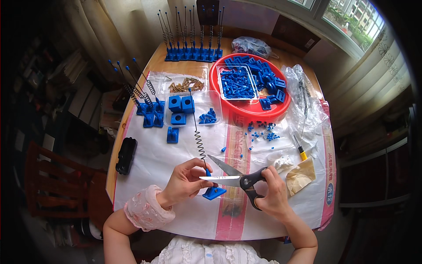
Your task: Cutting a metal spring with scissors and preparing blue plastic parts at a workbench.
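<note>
OK, left fingers (198, 163) pinched closed on a small blue stand (214, 192), gripped by its stem, angled foot sticking out just below the fingertips. A black coil spring (199, 143) runs up from the stem, away beyond the left fingers, ending in a thin straight rod. Right fingers (270, 175) wrapped through the handle loops of black-handled scissors (247, 181), loops spread, blades apart; lower blade crosses in front of the stem right by the left fingertips, can't tell if touching.

Just beyond the right fingers: white crumpled wad (282, 162). Right of them: beige scrap (301, 176), yellow-handled tool (302, 152). Farther beyond, loose small blue bits (266, 134), then a red tray (263, 113) of blue parts with a clear box inside.

Beyond the left fingers: blue blocks (178, 119) in and by a clear tray, brass-coloured pieces (187, 85) past that. Off left of them, black case (126, 155); farther up-left, finished-looking spring stands (151, 112); farthest beyond, another row of stands (193, 54) at the worktop (154, 61) back.
</note>
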A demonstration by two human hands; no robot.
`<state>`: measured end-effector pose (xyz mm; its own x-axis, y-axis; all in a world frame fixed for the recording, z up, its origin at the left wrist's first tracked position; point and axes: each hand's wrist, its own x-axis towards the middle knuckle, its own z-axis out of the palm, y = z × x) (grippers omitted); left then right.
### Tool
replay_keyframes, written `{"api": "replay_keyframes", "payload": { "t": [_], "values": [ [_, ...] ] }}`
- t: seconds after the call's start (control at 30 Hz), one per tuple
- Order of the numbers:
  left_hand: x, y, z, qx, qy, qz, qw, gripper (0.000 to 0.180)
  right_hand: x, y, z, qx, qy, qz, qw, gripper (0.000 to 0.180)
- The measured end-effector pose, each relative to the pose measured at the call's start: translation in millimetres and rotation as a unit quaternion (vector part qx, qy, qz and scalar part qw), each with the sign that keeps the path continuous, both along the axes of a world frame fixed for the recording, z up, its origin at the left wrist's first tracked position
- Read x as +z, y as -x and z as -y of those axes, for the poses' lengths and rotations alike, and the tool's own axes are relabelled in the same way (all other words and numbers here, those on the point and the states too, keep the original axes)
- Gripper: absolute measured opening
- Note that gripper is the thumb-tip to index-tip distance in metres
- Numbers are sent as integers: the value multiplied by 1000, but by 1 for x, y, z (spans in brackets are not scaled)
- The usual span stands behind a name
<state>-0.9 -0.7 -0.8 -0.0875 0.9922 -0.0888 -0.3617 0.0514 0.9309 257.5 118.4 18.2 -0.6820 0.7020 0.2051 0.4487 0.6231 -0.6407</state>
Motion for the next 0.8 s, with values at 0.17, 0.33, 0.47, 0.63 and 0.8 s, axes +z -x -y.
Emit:
{"api": "replay_keyframes", "payload": {
  "t": [0.17,0.33,0.47,0.63,0.8],
  "values": [
    [0,3,1,-14,8,-10,1000,30,1,1,1,-3,-31,-7,999,42],
    [-1,0,0,2,2,-9,1000,30,0,0,0,-5,-37,-7,999,42],
    [3,0,0,6,2,-1,1000,25,3,1,0,4,-24,-3,1000,42],
    [6,0,0,3,9,4,1000,25,1,0,-1,4,-16,0,1000,42],
    [2,0,-1,5,6,-9,1000,24,2,0,0,0,-19,0,1000,42]
  ]
}}
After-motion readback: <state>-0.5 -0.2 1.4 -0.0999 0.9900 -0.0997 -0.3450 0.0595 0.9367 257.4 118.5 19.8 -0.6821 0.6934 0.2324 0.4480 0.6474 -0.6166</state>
